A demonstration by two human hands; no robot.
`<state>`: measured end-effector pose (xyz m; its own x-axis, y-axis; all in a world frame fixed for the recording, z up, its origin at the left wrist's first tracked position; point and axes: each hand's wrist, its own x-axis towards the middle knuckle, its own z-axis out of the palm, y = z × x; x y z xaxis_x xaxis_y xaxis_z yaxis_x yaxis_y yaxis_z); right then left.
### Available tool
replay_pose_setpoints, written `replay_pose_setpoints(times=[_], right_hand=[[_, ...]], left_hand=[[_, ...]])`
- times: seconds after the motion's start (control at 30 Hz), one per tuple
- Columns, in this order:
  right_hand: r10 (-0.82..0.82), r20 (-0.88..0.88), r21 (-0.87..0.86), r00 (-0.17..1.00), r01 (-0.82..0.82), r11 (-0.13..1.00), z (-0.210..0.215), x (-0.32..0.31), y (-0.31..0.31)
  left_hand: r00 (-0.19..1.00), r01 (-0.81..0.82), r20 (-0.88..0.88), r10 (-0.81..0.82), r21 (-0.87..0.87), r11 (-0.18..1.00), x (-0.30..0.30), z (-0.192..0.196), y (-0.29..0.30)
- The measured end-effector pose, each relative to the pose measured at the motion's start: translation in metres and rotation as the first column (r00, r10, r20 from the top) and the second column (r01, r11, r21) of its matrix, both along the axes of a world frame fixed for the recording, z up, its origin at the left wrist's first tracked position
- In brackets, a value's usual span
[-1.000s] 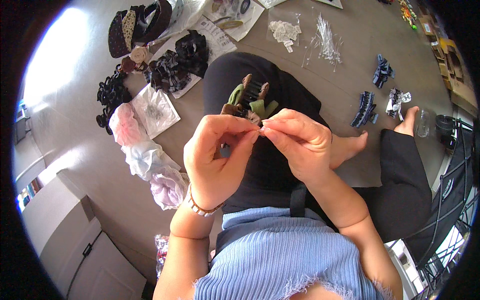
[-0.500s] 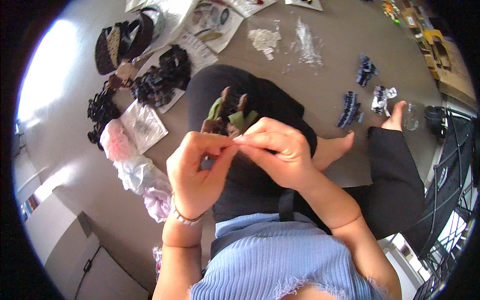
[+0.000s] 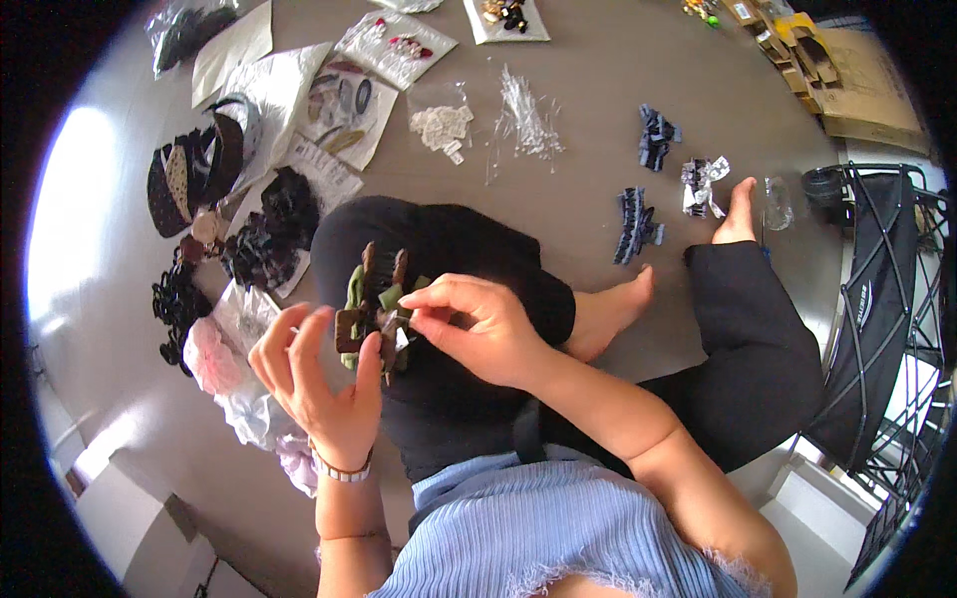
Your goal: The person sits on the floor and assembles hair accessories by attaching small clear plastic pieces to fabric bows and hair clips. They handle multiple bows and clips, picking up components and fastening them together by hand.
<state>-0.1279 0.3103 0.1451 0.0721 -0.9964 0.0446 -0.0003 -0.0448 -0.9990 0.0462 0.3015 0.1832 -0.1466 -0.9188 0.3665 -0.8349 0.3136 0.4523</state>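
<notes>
White glare far left — edges bowed, corners black.

Brown-and-green fabric claw clip [image 3: 389, 297] has black teeth; light-blue ribbed knit top [image 3: 588, 518], plain black cloth trousers [image 3: 429, 234]. Pale pink puffy scrunchie [image 3: 212, 357], whitish-blue puffy scrunchie [image 3: 247, 419], lilac puffy scrunchie [image 3: 298, 465], cream padded headband [image 3: 177, 179] with dark dots. Two long claw clips [image 3: 632, 227] dark blue and black, bow-shaped hair clip [image 3: 706, 179] white, floor [image 3: 588, 60] plain grey-brown.

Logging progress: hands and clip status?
Left hand open by hair clip. Right hand at clip, grip unclear. White tag showing. Right fingers partly cover clip.
</notes>
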Motion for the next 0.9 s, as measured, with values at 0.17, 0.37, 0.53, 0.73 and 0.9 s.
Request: replay_pose_setpoints(times=[0.17, 0.37, 0.53, 0.73, 0.9], right_hand=[[-0.022, 0.018, 0.062, 1.0, 0.02, 0.998, -0.008, 0.0, -0.001], [-0.251, 0.006, -0.024, 0.968, 0.251, 0.968, -0.011, -0.069, -0.021], [-0.766, 0.031, 0.123, 0.642, 0.759, 0.64, -0.033, -0.23, -0.047], [-0.694, -0.67, -0.171, 0.265, 0.854, 0.492, -0.086, -0.343, -0.059], [-0.659, -0.721, -0.359, 0.215, 0.698, 0.62, -0.111, -0.363, -0.076]], left_hand=[[0.764, -0.059, -0.533, 0.363, 0.503, 0.862, -0.003, -0.015, -0.005], [0.691, 0.179, -0.696, 0.195, 0.426, 0.887, -0.032, -0.011, -0.046], [-0.023, 0.702, -0.865, 0.502, 0.343, 0.624, -0.143, -0.061, -0.131], [0.0, 0.82, -0.71, 0.704, 0.403, 0.406, -0.302, -0.138, -0.21], [0.171, 0.767, -0.71, 0.683, 0.531, 0.36, -0.393, -0.175, -0.25]])
